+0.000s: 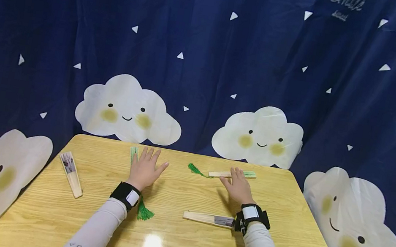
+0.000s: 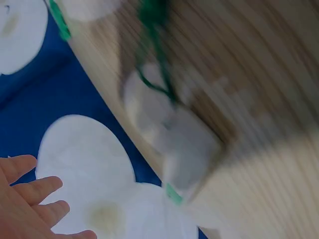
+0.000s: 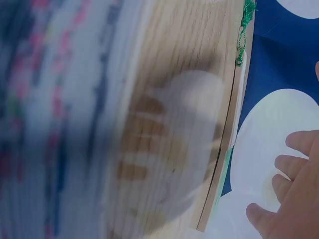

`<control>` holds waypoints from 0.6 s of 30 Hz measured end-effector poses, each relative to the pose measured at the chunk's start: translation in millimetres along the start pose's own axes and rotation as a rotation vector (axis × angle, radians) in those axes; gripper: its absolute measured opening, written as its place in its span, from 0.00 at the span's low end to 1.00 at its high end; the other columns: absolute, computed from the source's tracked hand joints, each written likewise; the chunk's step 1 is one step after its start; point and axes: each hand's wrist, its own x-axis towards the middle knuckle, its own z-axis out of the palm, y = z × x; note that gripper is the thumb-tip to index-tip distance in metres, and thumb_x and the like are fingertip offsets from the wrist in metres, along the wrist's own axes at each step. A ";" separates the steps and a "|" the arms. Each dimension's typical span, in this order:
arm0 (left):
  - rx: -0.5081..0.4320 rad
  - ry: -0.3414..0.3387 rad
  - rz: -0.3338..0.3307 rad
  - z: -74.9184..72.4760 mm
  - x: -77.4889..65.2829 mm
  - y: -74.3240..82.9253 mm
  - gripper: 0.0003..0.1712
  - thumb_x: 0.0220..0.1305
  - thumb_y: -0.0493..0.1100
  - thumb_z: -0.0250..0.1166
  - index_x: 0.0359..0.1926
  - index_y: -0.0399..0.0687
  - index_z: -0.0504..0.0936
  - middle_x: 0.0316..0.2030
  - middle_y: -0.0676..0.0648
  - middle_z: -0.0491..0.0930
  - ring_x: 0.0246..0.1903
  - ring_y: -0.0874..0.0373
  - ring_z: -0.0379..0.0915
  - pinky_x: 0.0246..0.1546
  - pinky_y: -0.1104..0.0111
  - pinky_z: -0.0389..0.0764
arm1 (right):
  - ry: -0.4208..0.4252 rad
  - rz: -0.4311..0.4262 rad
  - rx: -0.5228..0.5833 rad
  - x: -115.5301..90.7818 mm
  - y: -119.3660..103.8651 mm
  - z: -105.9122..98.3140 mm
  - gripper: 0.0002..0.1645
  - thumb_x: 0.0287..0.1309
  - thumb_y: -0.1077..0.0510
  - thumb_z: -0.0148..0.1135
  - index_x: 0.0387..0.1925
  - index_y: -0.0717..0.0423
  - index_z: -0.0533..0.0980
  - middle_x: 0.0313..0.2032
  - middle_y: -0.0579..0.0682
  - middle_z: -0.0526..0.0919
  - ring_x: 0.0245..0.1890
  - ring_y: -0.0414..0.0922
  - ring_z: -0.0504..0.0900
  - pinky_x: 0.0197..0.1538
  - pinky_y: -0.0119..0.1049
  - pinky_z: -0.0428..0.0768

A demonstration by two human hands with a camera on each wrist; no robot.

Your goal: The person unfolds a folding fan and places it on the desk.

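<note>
My left hand (image 1: 145,171) is spread over a folded fan (image 1: 133,153) with pale green paper, hiding its middle. A green tassel (image 1: 144,210) from that fan shows below the wrist, its cord (image 2: 158,59) blurred in the left wrist view. Straight fingers (image 2: 40,191) hold nothing there. On the right, my other hand (image 1: 240,187) hovers with extended fingers by a second green-and-cream folded fan (image 1: 217,174), overlapping it in the head view. In the right wrist view this fan (image 3: 224,154) lies beyond the fingertips (image 3: 256,211), its tassel (image 3: 247,12) trailing off one end.
A folded fan with a dark print (image 1: 71,175) lies slanted at the table's left. Another printed folded fan (image 1: 203,218) lies crosswise, its end behind the right wrist band (image 1: 252,217). Behind the wooden table (image 1: 180,189) hangs a dark blue curtain (image 1: 208,56) with white clouds.
</note>
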 end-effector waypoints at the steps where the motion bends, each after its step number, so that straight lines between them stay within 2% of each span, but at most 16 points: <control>1: -0.001 0.001 0.011 0.6 -0.2 4.7 0.42 0.61 0.72 0.38 0.66 0.51 0.62 0.64 0.40 0.60 0.67 0.44 0.43 0.61 0.38 0.43 | 0.002 -0.003 0.001 -2.2 0.0 -0.8 0.47 0.61 0.31 0.40 0.68 0.61 0.49 0.68 0.63 0.47 0.69 0.59 0.41 0.65 0.61 0.49; 8: -0.022 -0.028 0.060 8.6 0.7 43.1 0.40 0.62 0.71 0.39 0.66 0.52 0.62 0.64 0.42 0.62 0.67 0.45 0.46 0.62 0.41 0.48 | 0.054 -0.053 -0.011 -16.4 0.0 -8.4 0.47 0.62 0.32 0.40 0.67 0.64 0.53 0.67 0.64 0.52 0.68 0.60 0.46 0.66 0.57 0.49; 15: -0.018 -0.029 0.135 36.0 1.4 86.4 0.40 0.61 0.72 0.42 0.63 0.51 0.67 0.60 0.45 0.68 0.64 0.46 0.54 0.60 0.43 0.56 | 0.094 -0.067 0.001 -44.7 -4.1 -18.0 0.45 0.62 0.33 0.42 0.67 0.61 0.54 0.67 0.63 0.53 0.68 0.58 0.45 0.65 0.58 0.51; 18: -0.030 -0.044 0.161 49.6 6.4 105.4 0.39 0.60 0.71 0.45 0.62 0.50 0.68 0.58 0.45 0.70 0.62 0.47 0.58 0.59 0.44 0.58 | 0.109 -0.073 -0.009 -57.4 -4.4 -23.4 0.45 0.61 0.32 0.42 0.67 0.60 0.54 0.67 0.62 0.53 0.68 0.57 0.44 0.64 0.59 0.51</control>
